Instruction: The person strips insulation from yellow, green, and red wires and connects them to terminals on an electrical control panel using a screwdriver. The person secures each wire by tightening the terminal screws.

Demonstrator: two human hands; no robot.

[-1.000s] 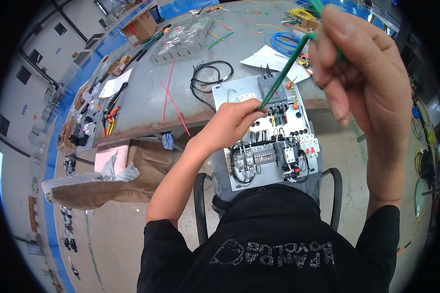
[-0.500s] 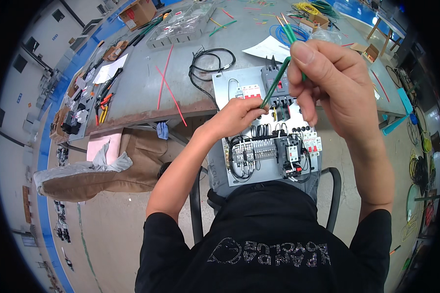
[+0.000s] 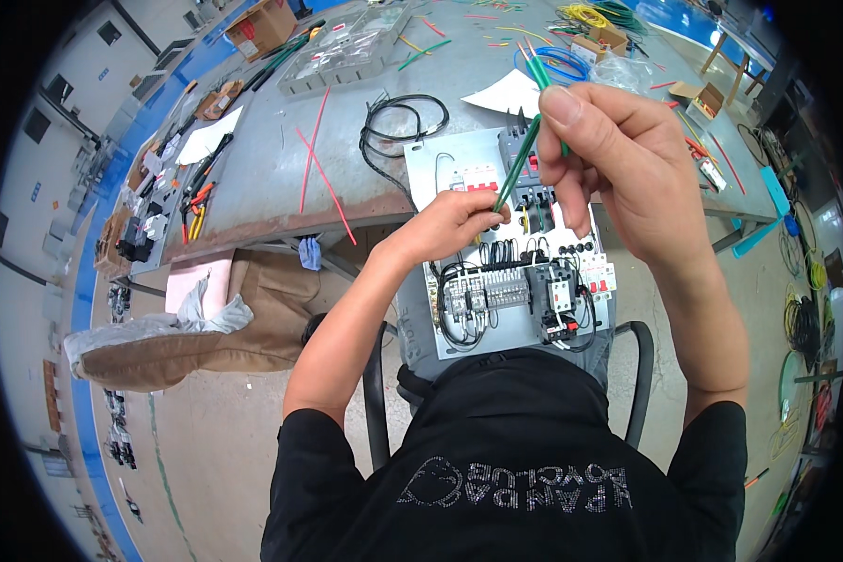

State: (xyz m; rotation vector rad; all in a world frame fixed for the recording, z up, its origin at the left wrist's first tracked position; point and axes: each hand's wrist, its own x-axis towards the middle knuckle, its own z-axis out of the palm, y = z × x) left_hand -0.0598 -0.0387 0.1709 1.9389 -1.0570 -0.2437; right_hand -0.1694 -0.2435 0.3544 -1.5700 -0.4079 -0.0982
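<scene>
Green wires (image 3: 518, 167) with bare copper ends pointing up run between my two hands. My right hand (image 3: 618, 155) pinches them near the stripped ends, thumb on top. Lower down, my left hand (image 3: 454, 223) is closed on the same wires, just over the panel. Beneath both hands, a grey metal mounting plate (image 3: 454, 345) leans from my lap against the table edge. It carries a dark circuit breaker (image 3: 513, 145) partly behind my right hand, a row of terminal blocks (image 3: 508, 288), a contactor (image 3: 560, 292) and small red-switched breakers (image 3: 598, 276).
Red wires (image 3: 315, 150) and a coiled black cable (image 3: 370, 140) lie on the metal table (image 3: 262, 169). Pliers (image 3: 197, 208) rest at its left, near a clear parts box (image 3: 342, 56). A brown padded seat (image 3: 159, 356) with plastic wrap stands at my left.
Both hands have shifted slightly left with the green wires, my right hand a little more. Some red and orange pieces on the table at right are now uncovered.
</scene>
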